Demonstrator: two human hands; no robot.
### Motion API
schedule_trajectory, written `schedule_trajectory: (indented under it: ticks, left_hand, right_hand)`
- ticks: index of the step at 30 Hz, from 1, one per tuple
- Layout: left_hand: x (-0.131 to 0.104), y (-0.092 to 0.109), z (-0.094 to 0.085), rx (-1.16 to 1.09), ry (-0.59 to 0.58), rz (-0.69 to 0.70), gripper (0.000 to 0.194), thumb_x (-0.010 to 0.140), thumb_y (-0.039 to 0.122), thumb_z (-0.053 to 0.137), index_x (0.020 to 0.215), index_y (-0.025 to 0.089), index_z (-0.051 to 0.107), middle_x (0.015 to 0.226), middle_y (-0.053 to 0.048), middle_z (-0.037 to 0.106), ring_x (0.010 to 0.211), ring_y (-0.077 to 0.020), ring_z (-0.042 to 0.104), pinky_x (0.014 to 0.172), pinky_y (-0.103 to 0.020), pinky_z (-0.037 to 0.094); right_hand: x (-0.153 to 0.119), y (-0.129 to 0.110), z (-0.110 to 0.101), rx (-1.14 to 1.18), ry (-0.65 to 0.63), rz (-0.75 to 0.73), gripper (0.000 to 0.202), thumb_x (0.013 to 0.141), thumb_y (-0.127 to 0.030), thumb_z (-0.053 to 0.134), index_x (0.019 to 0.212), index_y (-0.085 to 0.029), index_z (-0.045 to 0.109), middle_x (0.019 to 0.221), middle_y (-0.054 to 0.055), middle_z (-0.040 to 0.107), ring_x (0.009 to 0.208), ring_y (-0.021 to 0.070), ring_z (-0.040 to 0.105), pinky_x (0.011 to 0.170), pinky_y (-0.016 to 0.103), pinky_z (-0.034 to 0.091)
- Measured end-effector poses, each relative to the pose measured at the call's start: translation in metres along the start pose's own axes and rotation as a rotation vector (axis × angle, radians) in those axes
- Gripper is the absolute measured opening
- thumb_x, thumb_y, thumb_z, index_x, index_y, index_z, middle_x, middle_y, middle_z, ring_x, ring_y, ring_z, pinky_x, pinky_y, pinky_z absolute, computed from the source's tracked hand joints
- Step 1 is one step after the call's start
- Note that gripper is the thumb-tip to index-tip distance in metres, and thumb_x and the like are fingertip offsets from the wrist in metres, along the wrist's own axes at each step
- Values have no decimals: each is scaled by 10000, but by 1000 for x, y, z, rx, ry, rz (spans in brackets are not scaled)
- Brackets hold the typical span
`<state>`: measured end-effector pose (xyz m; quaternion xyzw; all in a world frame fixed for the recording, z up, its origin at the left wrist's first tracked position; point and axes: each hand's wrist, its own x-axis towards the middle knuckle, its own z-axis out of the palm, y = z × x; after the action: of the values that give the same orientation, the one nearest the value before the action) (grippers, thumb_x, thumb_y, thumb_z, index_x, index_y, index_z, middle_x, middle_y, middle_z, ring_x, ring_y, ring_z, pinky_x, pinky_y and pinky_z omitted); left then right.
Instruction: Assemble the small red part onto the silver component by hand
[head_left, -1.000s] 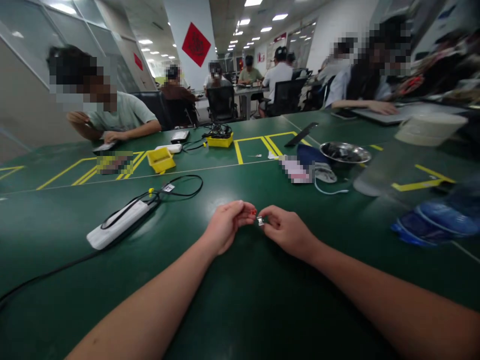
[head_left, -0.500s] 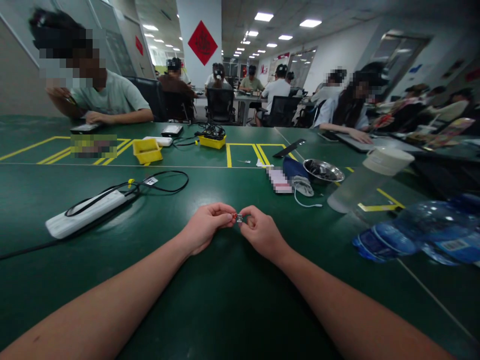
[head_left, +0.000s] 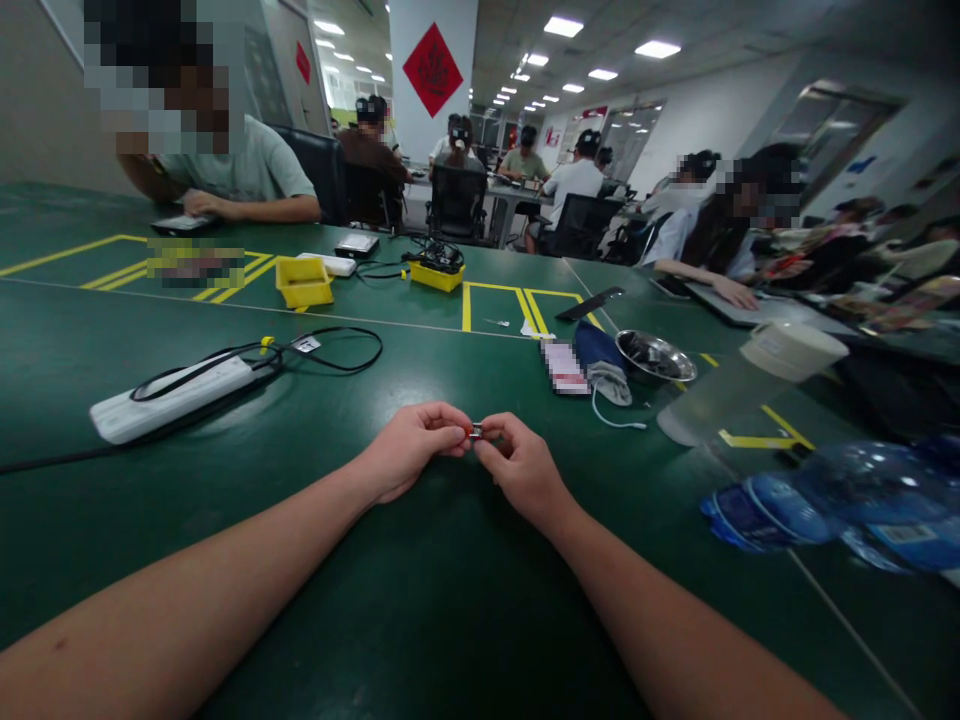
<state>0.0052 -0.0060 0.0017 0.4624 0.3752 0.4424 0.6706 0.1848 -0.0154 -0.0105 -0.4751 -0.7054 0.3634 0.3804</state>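
Observation:
Just above the green table (head_left: pixel 315 560), my two hands meet fingertip to fingertip near the middle of the view. My left hand (head_left: pixel 421 447) pinches a small red piece (head_left: pixel 470 433) between thumb and fingers. On the other side, my right hand (head_left: pixel 521 470) pinches a small silvery metal piece (head_left: pixel 477 430) with thumb and index finger. The two pieces touch or nearly touch; their exact shapes are too small to tell, and the fingertips partly cover them.
A white power strip (head_left: pixel 180 398) with black cable lies left. Beyond are yellow bins (head_left: pixel 304 283). To the right are a phone (head_left: pixel 564 367), a metal bowl (head_left: pixel 655 356), a frosted jug (head_left: pixel 750 380) and plastic bottles (head_left: pixel 832 495). Several people sit farther back.
The head view has tilted and shifted slightly. The silvery piece has turned and sits closer to the red piece, with my right fingertips nearer to my left ones.

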Motion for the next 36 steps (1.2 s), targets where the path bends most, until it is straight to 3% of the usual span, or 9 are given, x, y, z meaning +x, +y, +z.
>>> schedule_trajectory:
  ticks: [9, 26, 36]
  left_hand:
    - [1, -1, 1, 5, 11, -4, 116, 736, 157, 677, 845, 124, 660, 800, -49, 671, 710, -113, 614, 672, -233, 490]
    - [1, -2, -1, -48, 17, -43, 120, 743, 164, 674, 857, 127, 675, 816, -49, 683, 726, -111, 628, 715, -239, 499]
    - [3, -4, -2, -54, -3, -30, 116, 748, 145, 661, 861, 122, 664, 868, -65, 692, 740, -109, 631, 719, -236, 500]
  right_hand:
    - [-1, -2, -1, 33, -37, 28, 156, 865, -287, 553, 997, -208, 580, 887, 30, 658, 546, 107, 568, 480, 228, 433]
    - [-1, 1, -2, -49, -27, 34, 164, 850, -292, 575, 994, -212, 578, 660, -17, 595, 524, 130, 564, 490, 244, 417]
    - [-1, 0, -2, 11, -3, 65, 175, 837, -265, 586, 1003, -210, 579, 778, 16, 668, 565, 141, 630, 513, 254, 459]
